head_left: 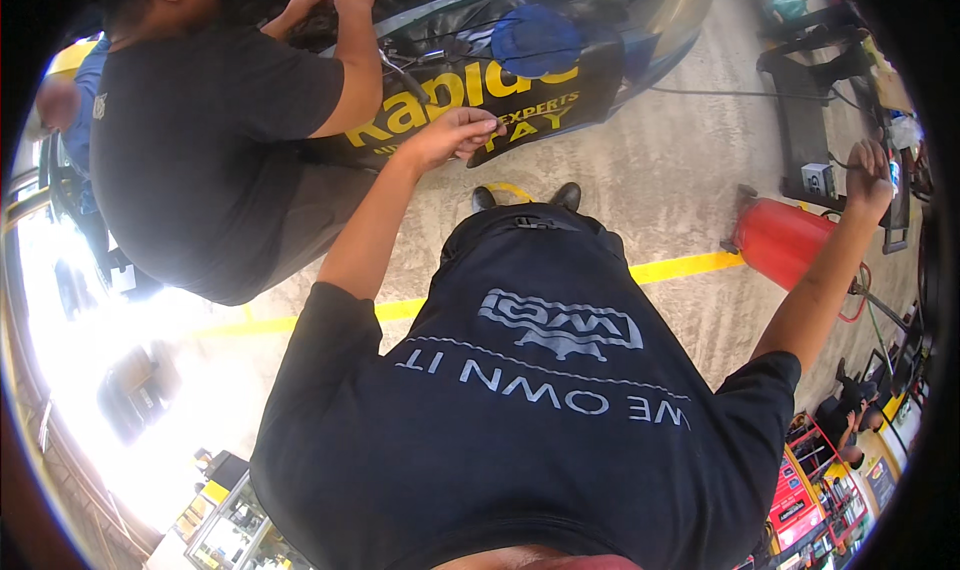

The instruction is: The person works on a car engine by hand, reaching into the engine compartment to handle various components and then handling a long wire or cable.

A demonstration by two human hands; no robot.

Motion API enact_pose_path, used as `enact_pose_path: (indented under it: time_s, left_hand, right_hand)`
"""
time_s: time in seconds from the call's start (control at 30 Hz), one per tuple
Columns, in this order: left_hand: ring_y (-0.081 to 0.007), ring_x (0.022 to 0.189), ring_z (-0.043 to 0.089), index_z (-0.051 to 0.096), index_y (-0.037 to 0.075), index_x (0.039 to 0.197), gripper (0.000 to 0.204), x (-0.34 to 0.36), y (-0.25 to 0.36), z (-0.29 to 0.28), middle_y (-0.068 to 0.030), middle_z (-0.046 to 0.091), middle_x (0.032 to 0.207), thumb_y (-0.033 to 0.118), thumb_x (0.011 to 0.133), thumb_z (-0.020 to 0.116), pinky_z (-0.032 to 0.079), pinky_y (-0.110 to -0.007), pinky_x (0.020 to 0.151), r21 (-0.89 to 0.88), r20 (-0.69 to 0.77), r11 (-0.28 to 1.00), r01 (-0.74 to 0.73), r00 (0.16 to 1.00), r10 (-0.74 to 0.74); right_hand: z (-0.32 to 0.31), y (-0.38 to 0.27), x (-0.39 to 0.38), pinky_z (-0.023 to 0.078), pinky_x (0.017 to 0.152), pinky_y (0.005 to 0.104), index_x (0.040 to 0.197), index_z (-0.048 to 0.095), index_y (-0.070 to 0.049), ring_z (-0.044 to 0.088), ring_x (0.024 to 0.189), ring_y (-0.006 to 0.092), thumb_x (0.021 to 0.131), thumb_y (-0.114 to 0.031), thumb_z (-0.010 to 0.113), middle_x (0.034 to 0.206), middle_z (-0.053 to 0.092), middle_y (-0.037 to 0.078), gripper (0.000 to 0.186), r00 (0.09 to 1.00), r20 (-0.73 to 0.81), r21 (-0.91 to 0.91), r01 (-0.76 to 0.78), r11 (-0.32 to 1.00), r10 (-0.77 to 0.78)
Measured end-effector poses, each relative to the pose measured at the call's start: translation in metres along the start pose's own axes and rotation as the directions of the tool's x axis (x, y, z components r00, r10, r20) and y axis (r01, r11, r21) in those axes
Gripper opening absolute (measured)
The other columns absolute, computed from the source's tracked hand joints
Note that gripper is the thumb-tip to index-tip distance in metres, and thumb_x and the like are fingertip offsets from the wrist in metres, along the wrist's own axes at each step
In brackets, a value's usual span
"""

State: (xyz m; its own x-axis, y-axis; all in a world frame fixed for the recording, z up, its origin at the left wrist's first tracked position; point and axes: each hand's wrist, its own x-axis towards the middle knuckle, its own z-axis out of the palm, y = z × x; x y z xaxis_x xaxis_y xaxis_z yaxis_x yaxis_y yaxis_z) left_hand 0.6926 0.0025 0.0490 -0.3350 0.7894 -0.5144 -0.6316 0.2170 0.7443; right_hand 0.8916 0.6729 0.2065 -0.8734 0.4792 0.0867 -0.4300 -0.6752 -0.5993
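My left hand [458, 135] is held out in front of me, its thumb and fingers pinched together. Whatever may be between them is too small to make out. Just beyond it, a black fender cover [602, 68] with yellow lettering drapes over the side of a car [690, 15]. A round blue cloth-like item [536, 40] lies on that cover. Far to the right, my right hand [870, 178] reaches over a black cart [800, 120], fingers curled. A small blue-and-white item [894, 176] is beside it, and what the fingers grip is unclear.
Close at my left, a co-worker in a dark shirt [215, 130] leans into the car. A red cylindrical tank [785, 242] stands on the floor below my right forearm. One hose [740, 93] runs from the car toward the cart. Yellow lines [685, 267] mark the concrete.
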Motion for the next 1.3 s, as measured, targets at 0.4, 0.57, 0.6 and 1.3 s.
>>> enact_pose_path:
  time_s: [0.4,0.57,0.6,1.3]
  left_hand:
    - [-0.0187,0.075,0.064,0.065,0.000,0.102,0.020,-0.056,0.032,0.020,-0.0109,0.068,0.089,0.017,0.094,0.059,0.048,-0.031,0.064,0.866,-0.106,0.472,-0.165,0.862,0.495]
    - [-0.0253,0.070,0.065,0.068,0.005,0.095,0.014,-0.096,0.048,0.051,-0.0090,0.068,0.081,0.016,0.087,0.064,0.048,-0.033,0.061,0.962,-0.179,0.271,0.006,0.764,0.620]
    - [-0.0242,0.069,0.064,0.069,0.005,0.092,0.013,-0.096,0.055,0.057,-0.0073,0.067,0.080,0.016,0.085,0.065,0.047,-0.033,0.064,0.970,-0.145,0.241,-0.011,0.772,0.619]
    - [-0.0308,0.077,0.067,0.065,0.011,0.114,0.032,-0.116,0.106,0.081,-0.0138,0.069,0.083,0.015,0.083,0.065,0.052,-0.039,0.073,0.942,-0.318,0.042,0.334,0.842,0.435]
  right_hand:
    - [-0.142,-0.055,-0.057,0.030,0.054,0.0268,0.119,0.050,0.008,0.025,0.051,0.0104,0.097,-0.007,0.037,0.063,0.026,-0.003,0.030,0.921,-0.371,-0.083,0.098,0.992,-0.122]
    - [-0.103,0.080,-0.086,0.033,0.048,0.0270,0.101,0.058,-0.006,0.035,0.052,0.0099,0.095,-0.021,0.042,0.063,0.036,-0.003,0.023,0.763,-0.632,-0.652,-0.429,0.625,-0.136]
    - [-0.136,0.086,-0.104,0.034,0.048,0.0265,0.096,0.060,-0.006,0.041,0.054,0.0100,0.095,-0.024,0.045,0.064,0.042,-0.003,0.023,0.776,-0.622,-0.711,-0.502,0.491,-0.106]
    - [-0.120,0.257,-0.198,0.049,0.093,0.0365,0.131,0.051,-0.006,0.062,0.105,0.0258,0.095,-0.012,0.055,0.115,0.064,0.014,0.036,0.741,-0.668,-0.232,-0.296,0.926,0.069]
